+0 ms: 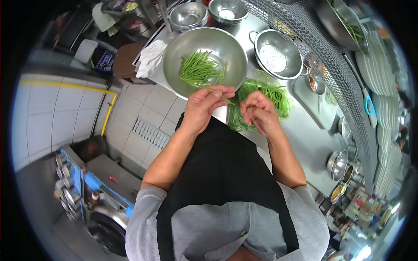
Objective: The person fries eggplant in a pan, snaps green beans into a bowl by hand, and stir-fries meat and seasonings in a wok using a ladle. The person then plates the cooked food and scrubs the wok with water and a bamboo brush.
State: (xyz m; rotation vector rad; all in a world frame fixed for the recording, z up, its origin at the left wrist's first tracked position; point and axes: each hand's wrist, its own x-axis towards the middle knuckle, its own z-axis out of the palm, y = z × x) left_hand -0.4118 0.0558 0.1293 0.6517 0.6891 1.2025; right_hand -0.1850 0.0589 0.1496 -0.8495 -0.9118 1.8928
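My left hand (pixel 203 107) pinches a green bean (pixel 225 99) over the front rim of a large steel bowl (pixel 174 54). Inside that bowl lies a heap of long green beans (pixel 200 68). Just to the right, my right hand (pixel 262 114) is closed, its fingertips drawn together; whatever they may hold is too small to make out. Beneath and behind it, an open green plastic bag (pixel 238 115) full of more green beans (pixel 273 92) rests on the steel counter (pixel 300 130).
Behind the bag stands a steel colander (pixel 294 54) with handles. Stacked steel bowls (pixel 188 16) sit at the back, and a white cloth (pixel 150 58) hangs at the counter's left corner. To the right are a cutting board (pixel 324 115) and a mesh shelf (pixel 339 69) holding plates.
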